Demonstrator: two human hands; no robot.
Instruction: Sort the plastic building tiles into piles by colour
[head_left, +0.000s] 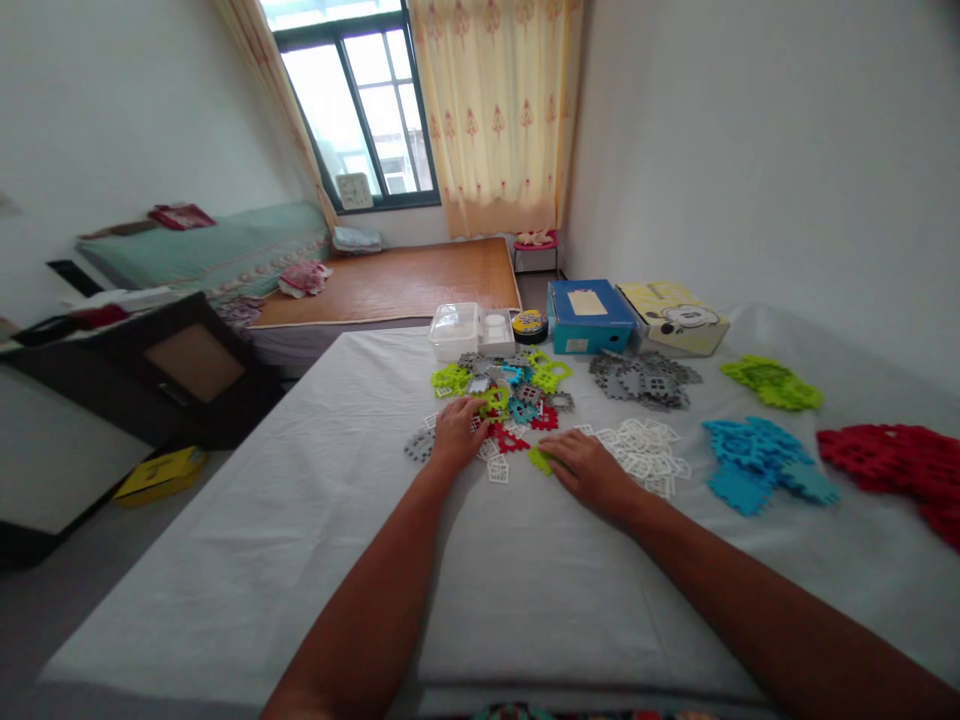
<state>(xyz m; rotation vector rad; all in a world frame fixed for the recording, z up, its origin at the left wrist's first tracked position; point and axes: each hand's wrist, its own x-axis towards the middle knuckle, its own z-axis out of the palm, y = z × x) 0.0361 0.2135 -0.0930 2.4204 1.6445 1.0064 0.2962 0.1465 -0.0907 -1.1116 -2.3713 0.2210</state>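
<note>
At the near edge of a mixed heap of plastic building pieces, my left hand (pixel 457 436) reaches in with its thumb and fingers apart. Its fingertips are close to a lime-green piece (pixel 495 400); I cannot make out anything held. My right hand (pixel 583 464) rests low on the table, its fingers closed over a lime-green notched piece (pixel 539 459). Between the hands lie a red piece (pixel 510 440) and a white window-frame piece (pixel 498 469). A grey piece (pixel 418 446) lies left of my left hand.
Sorted piles lie to the right: white frames (pixel 646 450), grey pieces (pixel 645 380), lime-green pieces (pixel 772 382), blue pieces (pixel 757 455) and red pieces (pixel 896 460). A clear plastic box (pixel 455 332), a round tin (pixel 529 326), a blue box (pixel 589 318) and a yellow box (pixel 671 318) line the back.
</note>
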